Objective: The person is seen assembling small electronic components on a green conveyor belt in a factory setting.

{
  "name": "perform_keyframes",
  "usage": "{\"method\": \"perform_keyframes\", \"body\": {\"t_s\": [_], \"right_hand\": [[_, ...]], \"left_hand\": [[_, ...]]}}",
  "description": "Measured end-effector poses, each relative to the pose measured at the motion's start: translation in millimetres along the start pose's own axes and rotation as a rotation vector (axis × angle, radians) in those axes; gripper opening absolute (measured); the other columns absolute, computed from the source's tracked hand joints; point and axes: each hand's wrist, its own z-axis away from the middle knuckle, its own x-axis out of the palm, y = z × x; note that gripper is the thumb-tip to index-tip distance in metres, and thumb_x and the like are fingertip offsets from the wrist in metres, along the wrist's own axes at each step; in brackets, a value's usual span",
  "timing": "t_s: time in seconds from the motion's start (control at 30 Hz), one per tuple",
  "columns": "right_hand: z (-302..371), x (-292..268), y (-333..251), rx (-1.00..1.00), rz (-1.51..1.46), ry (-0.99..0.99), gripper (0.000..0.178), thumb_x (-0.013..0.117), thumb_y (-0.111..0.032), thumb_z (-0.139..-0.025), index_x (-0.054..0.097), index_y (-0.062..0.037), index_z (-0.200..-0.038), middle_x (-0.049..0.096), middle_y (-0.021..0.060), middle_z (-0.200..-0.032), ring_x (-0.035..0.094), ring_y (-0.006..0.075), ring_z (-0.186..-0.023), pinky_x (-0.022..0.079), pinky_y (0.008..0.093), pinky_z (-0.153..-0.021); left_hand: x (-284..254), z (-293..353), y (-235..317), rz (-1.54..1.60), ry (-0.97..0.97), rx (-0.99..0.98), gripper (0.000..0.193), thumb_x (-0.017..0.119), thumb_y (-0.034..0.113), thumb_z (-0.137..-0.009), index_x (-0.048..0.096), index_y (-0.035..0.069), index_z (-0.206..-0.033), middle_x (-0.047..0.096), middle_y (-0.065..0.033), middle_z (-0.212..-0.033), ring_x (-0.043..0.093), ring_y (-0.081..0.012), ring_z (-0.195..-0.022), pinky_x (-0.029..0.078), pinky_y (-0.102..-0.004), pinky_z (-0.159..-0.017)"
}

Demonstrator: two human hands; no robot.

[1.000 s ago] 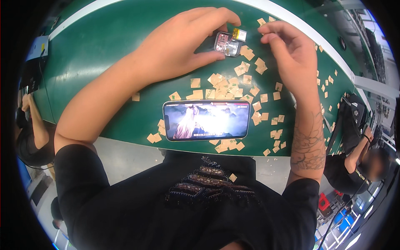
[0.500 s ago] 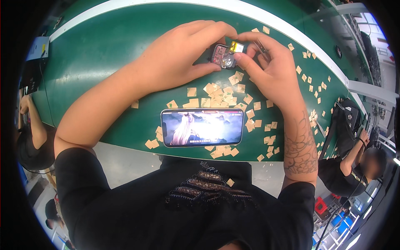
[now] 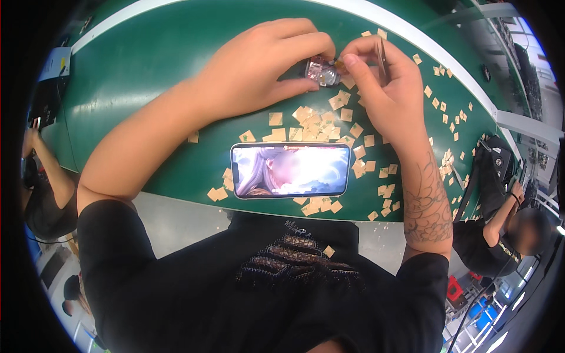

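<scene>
A small dark-cased device [image 3: 322, 73] lies open above the phone, a reddish circuit board and a round clear part showing inside. My left hand [image 3: 268, 66] is closed on it, thumb at its near edge and fingers at its far edge. From the right, my right hand [image 3: 393, 79] pinches a small yellow-taped piece [image 3: 339, 64] at the device's edge; its full shape is hidden by my fingertips. Metal tweezers [image 3: 382, 62] are tucked among the fingers of that same hand, pointing away from the device.
Many square tan adhesive pieces [image 3: 315, 123] lie scattered over the green table [image 3: 153, 53]. A phone [image 3: 291, 170] playing a video lies near the table's front edge. At the right, a black bag [image 3: 491, 170] rests on the table beside another person [image 3: 500, 235]; someone else sits at the left.
The yellow-taped piece has turned from showing its flat face to being mostly hidden by my right fingers. The device tilts differently in my left hand. The phone's picture has changed.
</scene>
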Motion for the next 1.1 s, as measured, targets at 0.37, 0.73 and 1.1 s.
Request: {"method": "perform_keyframes", "body": {"t_s": [0.37, 0.73, 1.1], "right_hand": [[2.5, -20.6, -15.2, 0.167, 0.208, -0.096, 0.018, 0.074, -0.005, -0.095, 0.073, -0.004, -0.113, 0.069, -0.0009, -0.082, 0.036, 0.0026, -0.058, 0.031, 0.0241, -0.054], [0.8, -33.1, -7.2, 0.154, -0.078, -0.249, 0.022, 0.073, 0.003, -0.095, 0.072, 0.0022, -0.117, 0.074, 0.0044, -0.092, 0.068, 0.0074, -0.09, 0.054, 0.0243, -0.081], [-0.5, -14.7, -35.2, -0.119, 0.581, -0.214, 0.024, 0.077, -0.005, -0.091, 0.073, -0.0024, -0.115, 0.075, 0.0154, -0.098, 0.074, 0.0337, -0.088, 0.057, 0.0394, -0.078]], "left_hand": [[2.9, 4.2, 0.3, -0.085, 0.001, 0.07, 0.028, 0.086, 0.009, -0.082, 0.076, 0.009, -0.108, 0.067, -0.0058, -0.108, 0.067, -0.0262, -0.094, 0.056, -0.0385, -0.081], [3.1, 3.3, 3.3, -0.184, 0.001, 0.141, 0.023, 0.084, 0.016, -0.084, 0.077, 0.012, -0.106, 0.067, -0.004, -0.11, 0.066, -0.0252, -0.093, 0.054, -0.0395, -0.083], [1.4, 4.2, 1.8, -0.189, -0.021, 0.123, 0.025, 0.083, 0.014, -0.084, 0.076, 0.008, -0.108, 0.066, -0.0066, -0.108, 0.066, -0.0272, -0.096, 0.055, -0.0406, -0.085]]}}
